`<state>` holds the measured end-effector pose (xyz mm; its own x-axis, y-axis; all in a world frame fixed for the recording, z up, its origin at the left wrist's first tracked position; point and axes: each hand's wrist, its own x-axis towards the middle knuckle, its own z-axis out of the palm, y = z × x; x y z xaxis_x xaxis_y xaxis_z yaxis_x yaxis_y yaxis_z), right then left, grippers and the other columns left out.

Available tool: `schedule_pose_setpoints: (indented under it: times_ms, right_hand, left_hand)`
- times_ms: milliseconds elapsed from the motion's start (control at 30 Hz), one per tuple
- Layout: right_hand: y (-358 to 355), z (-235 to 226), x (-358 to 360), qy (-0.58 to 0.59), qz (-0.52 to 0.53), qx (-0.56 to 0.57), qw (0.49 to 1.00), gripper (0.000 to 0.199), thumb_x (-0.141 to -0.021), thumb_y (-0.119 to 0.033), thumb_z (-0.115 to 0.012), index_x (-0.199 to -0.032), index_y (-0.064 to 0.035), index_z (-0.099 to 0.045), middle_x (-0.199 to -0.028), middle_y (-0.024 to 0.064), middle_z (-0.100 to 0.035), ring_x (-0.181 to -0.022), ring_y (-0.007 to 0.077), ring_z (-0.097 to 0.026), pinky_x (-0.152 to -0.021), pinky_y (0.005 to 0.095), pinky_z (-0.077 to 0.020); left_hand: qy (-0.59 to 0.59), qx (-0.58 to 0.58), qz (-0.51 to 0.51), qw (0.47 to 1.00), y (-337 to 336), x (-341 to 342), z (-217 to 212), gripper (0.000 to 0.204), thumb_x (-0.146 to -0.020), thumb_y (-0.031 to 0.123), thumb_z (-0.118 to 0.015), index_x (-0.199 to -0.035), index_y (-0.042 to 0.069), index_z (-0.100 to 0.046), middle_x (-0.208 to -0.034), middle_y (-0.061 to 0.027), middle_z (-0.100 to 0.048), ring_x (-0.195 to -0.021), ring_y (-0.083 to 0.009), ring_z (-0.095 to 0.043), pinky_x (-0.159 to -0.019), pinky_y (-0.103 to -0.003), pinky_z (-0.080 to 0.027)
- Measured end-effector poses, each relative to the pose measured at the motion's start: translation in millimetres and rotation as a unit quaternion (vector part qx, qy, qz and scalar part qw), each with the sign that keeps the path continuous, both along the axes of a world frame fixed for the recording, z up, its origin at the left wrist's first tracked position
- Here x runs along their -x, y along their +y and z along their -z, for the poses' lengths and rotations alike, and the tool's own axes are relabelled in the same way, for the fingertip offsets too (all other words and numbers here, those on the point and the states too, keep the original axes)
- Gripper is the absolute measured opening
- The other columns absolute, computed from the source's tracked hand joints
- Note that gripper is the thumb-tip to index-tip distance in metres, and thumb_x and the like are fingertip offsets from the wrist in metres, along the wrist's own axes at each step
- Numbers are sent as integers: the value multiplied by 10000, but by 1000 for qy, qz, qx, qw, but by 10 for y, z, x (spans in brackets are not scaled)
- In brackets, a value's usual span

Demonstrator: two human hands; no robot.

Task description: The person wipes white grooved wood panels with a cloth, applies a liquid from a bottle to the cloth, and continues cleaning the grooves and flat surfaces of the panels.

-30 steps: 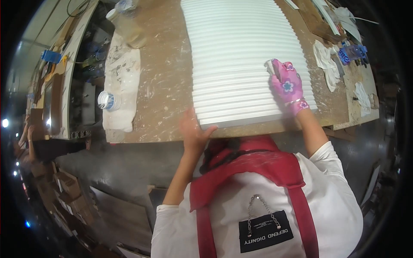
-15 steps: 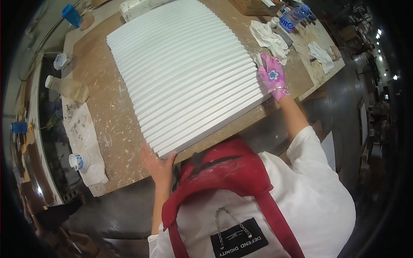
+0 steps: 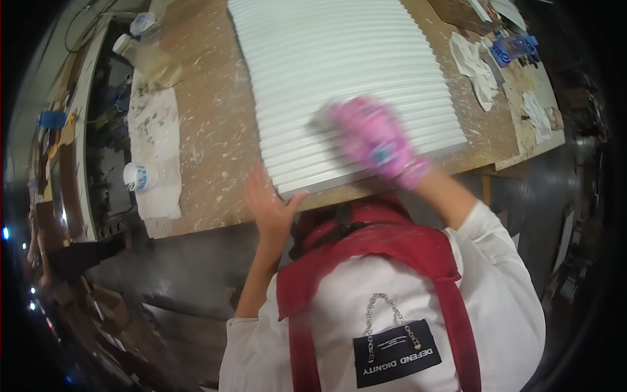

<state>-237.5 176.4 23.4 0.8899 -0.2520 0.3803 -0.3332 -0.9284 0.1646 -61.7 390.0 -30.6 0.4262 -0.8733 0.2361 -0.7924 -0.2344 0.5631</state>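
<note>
A white panel (image 3: 339, 59) with many parallel ridges lies flat on the brown worktable (image 3: 209, 130). My bare left hand (image 3: 270, 202) grips its near left corner, thumb along the front edge and fingers against the left side. My right hand (image 3: 375, 140), in a pink flowered glove, is over the near part of the ridges and smeared by motion. A blurred greyish thing (image 3: 321, 119) shows at its fingertips; I cannot make out what it is.
On the left, a stained white cloth (image 3: 153, 124) bears a jar of cloudy liquid (image 3: 157, 65) and a small white tub (image 3: 136, 176). To the right lie a crumpled white rag (image 3: 473, 65), a blue-labelled plastic bottle (image 3: 514, 49) and another rag (image 3: 537, 117). A wooden box (image 3: 460, 13) stands behind.
My right hand has moved left from the panel's right edge onto its ridges. My left hand stays at the near left corner. The whole view has shifted and turned.
</note>
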Motion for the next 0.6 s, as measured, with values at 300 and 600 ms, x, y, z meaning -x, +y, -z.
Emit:
schedule_pose_setpoints:
  times_ms: [300, 600]
  right_hand:
    - [314, -65, -238, 39, -6, -175, 984, 472, -801, -237, -528, -1263, -145, -501, -1035, 87, -599, -919, 267, -585, -767, 460, -483]
    - [552, -15, -282, -4, -53, -143, 988, 402, -795, -213, -561, -1181, -100, -552, -957, 129, -557, -853, 285, -569, -696, 415, -474]
  left_hand:
    - [-30, -49, -59, 997, 108, 32, 22, 913, -671, 436, -781, -1369, -17, -405, -1422, -150, -419, -1315, -345, -362, -1082, -460, -257]
    - [-62, -17, -74, 995, 127, 30, 39, 732, -677, 439, -766, -1283, 103, -531, -1392, -84, -460, -1282, -356, -385, -1043, -508, -273]
